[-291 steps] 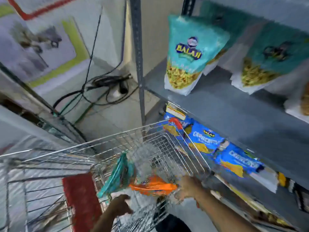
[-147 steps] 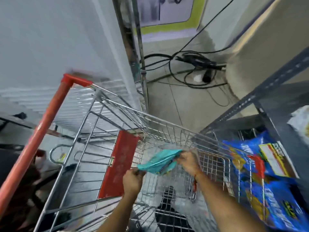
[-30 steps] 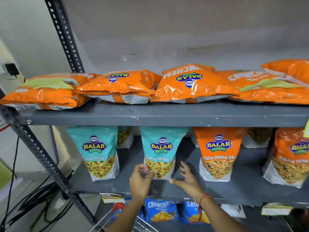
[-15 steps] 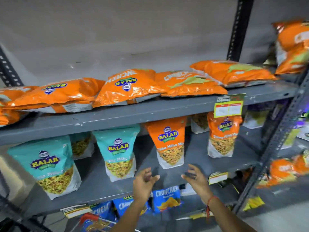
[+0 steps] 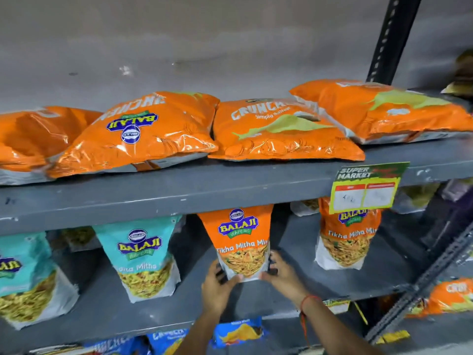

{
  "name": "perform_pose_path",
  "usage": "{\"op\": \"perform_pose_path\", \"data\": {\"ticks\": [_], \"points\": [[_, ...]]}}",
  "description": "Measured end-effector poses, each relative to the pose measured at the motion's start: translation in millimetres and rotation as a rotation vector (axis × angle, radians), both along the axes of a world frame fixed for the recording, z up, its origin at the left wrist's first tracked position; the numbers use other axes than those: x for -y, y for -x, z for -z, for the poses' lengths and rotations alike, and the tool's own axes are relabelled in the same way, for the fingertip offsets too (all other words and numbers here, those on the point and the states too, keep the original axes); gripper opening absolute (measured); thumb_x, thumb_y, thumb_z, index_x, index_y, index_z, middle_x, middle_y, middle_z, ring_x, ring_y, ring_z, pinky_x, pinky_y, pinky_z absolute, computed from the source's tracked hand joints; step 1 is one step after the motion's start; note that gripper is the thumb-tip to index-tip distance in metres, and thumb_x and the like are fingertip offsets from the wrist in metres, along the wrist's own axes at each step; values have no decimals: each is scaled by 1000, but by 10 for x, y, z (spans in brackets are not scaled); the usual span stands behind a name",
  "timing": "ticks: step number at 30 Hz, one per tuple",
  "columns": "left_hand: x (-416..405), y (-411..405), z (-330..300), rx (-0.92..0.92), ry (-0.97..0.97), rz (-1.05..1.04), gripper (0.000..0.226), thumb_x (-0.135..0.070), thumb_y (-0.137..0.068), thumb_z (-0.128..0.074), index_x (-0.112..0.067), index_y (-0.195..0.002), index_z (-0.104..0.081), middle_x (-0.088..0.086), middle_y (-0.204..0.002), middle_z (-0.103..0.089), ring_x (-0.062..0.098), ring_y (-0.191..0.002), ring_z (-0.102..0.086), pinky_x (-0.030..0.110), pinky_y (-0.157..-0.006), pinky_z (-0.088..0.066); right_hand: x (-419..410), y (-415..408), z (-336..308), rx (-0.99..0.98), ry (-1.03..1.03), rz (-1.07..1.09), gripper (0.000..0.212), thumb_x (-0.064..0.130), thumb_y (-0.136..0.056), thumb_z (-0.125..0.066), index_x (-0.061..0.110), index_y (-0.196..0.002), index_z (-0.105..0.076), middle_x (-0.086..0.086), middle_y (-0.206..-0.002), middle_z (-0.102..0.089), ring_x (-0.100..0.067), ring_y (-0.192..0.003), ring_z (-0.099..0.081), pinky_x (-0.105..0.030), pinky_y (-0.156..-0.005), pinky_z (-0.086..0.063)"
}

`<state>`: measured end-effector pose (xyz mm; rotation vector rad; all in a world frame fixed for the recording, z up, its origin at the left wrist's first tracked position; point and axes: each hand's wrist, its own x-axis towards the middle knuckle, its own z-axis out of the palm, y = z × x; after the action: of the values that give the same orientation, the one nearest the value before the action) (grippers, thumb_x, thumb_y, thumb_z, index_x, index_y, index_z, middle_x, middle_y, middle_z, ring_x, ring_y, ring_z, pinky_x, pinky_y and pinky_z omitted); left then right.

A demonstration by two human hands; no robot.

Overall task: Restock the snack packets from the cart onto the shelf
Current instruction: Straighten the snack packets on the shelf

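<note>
Both hands' fingers (image 5: 219, 274) apparently clasp orange pouch (image 5: 242, 242) base.

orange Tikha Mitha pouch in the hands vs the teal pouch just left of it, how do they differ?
Colour: the orange pouch has an orange top, the teal pouch a teal one. Contact: the left hand and right hand grip the orange pouch's lower sides; the teal pouch stands untouched. Position: the orange pouch sits right of the teal pouch. Shared: both upright on the middle shelf, Balaji logo, mix visible low down.

A shop: stocked metal shelf (image 5: 179, 193), "Super Market" price tag (image 5: 366, 188).
</note>
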<state>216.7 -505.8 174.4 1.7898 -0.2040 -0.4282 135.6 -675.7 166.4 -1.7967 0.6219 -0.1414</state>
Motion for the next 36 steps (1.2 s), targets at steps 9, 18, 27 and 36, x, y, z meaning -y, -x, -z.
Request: {"op": "perform_pose_path", "data": {"ticks": [9,18,27,36], "points": [[-109,9,-35,32,-14,-25,63,-16,-69,-81,-14,-125,-54,0,-111,-63,20,-102,-62,45,-96,-52,-32,17,-32,47,21,-26,59,13,-77,-72,27,-127,-44,3,-115,-61,3,-91,-58,-6,-64,-46],[-21,540,-237,198,-24,-72,27,-20,-66,-83,-29,-79,-61,-7,-80,-68,10,-70,-67,28,-72,-53,-75,803,-243,117,-43,224,74,18,-76,-76,23,-139,-37,-2,-130,-47,-21,-109,-52,-31,-86,-44],[879,1165,-163,98,10,182,37,-13,-68,-82,-15,-100,-64,4,-91,-67,-14,-63,-62,6,-61,-50,601,1642,-413,145,-25,479,58,13,-86,-65,15,-138,-40,-3,-119,-48,-28,-115,-50,-39,-98,-44],[1924,1199,55,19,13,203,80,-18,-66,-84,-15,-135,-45,1,-122,-57,24,-111,-59,37,-94,-50,1712,1620,-146,0,-61,324,90,26,-77,-75,30,-147,-20,9,-127,-41,-22,-126,-44,-50,-106,-40]]}}
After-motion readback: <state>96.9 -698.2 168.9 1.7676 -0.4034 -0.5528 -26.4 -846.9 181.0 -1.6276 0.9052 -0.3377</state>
